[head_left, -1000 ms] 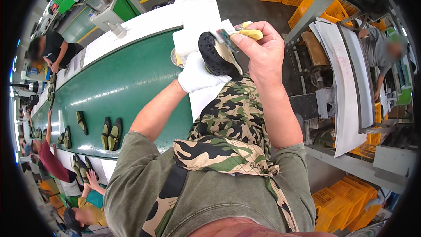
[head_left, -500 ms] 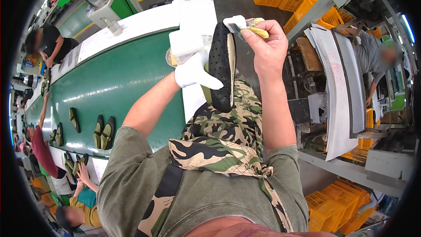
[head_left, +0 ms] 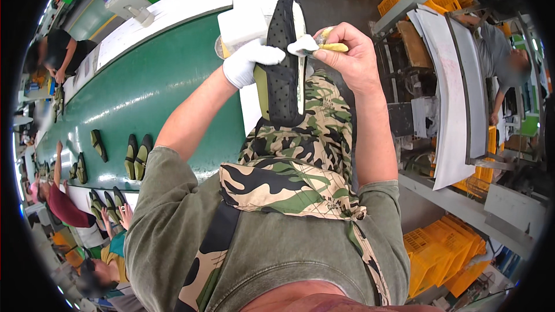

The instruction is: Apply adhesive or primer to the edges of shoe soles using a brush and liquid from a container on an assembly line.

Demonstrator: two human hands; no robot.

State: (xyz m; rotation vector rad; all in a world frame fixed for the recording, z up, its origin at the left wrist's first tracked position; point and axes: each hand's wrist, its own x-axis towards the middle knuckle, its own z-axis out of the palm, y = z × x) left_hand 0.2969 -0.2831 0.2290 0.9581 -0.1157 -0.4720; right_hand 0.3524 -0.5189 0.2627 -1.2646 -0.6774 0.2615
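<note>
In my left hand [head_left: 250,65], which wears a white glove, is a shoe [head_left: 283,93] held on edge. Its black dotted sole faces me, a pale strip runs along the right edge, and some olive upper shows at the left. The gloved thumb lies across the sole. The bare fingers of my right hand [head_left: 354,60] pinch a white wad [head_left: 303,46], with a small yellow piece [head_left: 334,47] beside it in the same grip. That wad touches the shoe's pale edge around mid-length. What material the wad is, I cannot tell.
Left of me runs a green belt table [head_left: 191,98] carrying olive-and-black shoes [head_left: 139,159]. A white block [head_left: 241,28] sits on its pale border, beyond my left hand. Co-workers [head_left: 63,52] stand along the far side. Metal racking with white sheets [head_left: 430,75] and orange crates [head_left: 442,254] are at right.
The shoe has shifted away from me and slightly left. My right hand has brought the wad from the shoe's far end down to the middle of its edge. The left hand has moved farther up.
</note>
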